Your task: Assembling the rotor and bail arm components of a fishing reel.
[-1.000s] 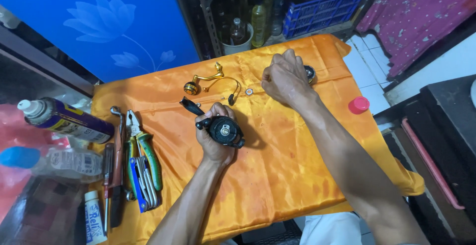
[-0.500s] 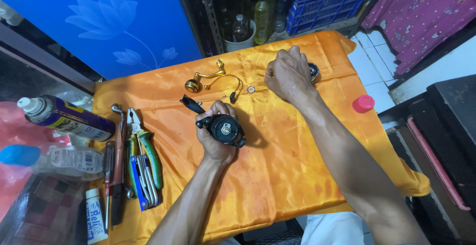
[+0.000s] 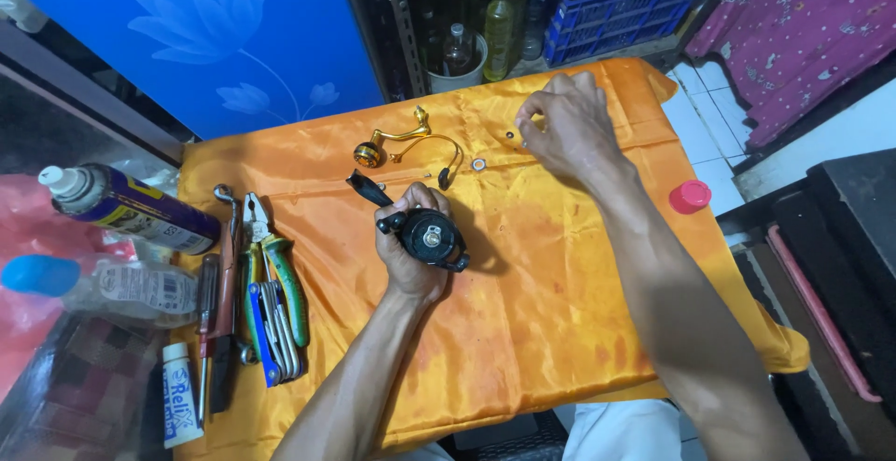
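My left hand [image 3: 411, 256] grips a black fishing reel body [image 3: 427, 235] over the orange cloth [image 3: 523, 312], its round face turned up. My right hand [image 3: 565, 125] rests at the cloth's far side, fingertips pinched beside a small dark washer [image 3: 510, 136]; whether it holds a part I cannot tell. Between the hands lie a small nut [image 3: 478, 164], a gold reel handle [image 3: 392, 139] and a thin curved wire bail [image 3: 446, 155]. A black lever-shaped piece [image 3: 366, 188] lies just left of the reel.
Pliers with green handles [image 3: 275, 270], a hex key set [image 3: 271, 330], screwdrivers [image 3: 215, 321] and a small white tube [image 3: 179, 405] lie at the cloth's left. A spray can [image 3: 121, 204] and a clear bottle [image 3: 103, 284] lie further left. A pink cap [image 3: 689, 196] sits right; a shelf with bottles stands behind.
My right hand has lifted slightly and shifted left off a dark round part, fingers now pinching near the washer. The left hand keeps the reel where it was.
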